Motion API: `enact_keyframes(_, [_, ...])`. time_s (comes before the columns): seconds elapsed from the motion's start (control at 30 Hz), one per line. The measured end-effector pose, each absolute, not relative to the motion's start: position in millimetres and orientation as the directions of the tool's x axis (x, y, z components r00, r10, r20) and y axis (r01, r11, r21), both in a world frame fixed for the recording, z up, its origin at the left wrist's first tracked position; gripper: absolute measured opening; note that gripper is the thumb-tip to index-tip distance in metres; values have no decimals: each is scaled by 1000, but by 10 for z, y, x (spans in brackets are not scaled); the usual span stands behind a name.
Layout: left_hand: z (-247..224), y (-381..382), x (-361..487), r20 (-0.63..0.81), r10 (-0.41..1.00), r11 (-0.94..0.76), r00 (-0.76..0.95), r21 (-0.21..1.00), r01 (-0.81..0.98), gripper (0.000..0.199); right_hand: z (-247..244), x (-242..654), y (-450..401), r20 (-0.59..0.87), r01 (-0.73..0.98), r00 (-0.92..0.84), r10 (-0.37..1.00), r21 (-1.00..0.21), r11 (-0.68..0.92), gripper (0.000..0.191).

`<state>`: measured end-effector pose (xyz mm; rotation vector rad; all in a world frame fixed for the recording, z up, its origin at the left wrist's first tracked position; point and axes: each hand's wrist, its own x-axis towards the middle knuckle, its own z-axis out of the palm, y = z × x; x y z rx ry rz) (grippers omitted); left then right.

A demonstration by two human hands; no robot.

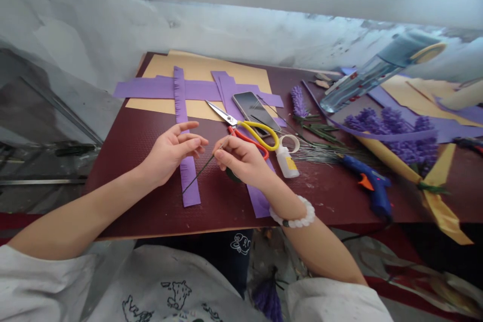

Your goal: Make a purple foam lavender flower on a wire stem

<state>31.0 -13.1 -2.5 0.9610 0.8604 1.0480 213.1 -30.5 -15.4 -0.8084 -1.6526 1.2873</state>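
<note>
L hand [171, 153] is hanging open, fingers loosely curled, palm turning twd R hand [241, 158], which is pinching thumb against fingers [226, 148], wrist [281, 196] angling down.

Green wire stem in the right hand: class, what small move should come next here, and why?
Probably lift the purple strip with the open left hand to the green wire stem in the right hand: the left hand holds nothing, and the stem's tip lies over the strip.
</note>
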Motion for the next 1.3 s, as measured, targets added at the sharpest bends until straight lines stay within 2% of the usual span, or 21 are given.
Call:
enact_keyframes(0.1, [-18,-110,273,-107,946,199,307,937,-288,24,-160,2130,-302,233,-14,-413,880,-968,250,24])
enact_keyframes(0.23, [-10,-108,251,-133,885,232,446,957,-174,45,-173,2131,-296,245,1,-396,885,-964,267,23])
enact_keyframes(0.43, [9,-216,298,-140,845,154,516,988,16,26,-177,2137,-296,236,65,-381,894,-958,280,22])
enact_keyframes(0.57, [20,-233,292,-155,807,200,570,980,-15,20,-150,2152,-296,245,67,-389,888,-954,293,20])
enact_keyframes(0.77, [-8,-223,293,-230,712,388,664,916,-99,22,-135,2180,-282,275,22,-419,866,-950,312,11])
enact_keyframes(0.97, [50,-242,289,-308,634,551,709,823,-136,15,-144,2172,-282,280,26,-411,868,-948,318,9])
enact_keyframes(1.3, [16,-242,267,-323,600,579,732,807,-118,20,-159,2142,-292,315,44,-364,877,-934,355,9])
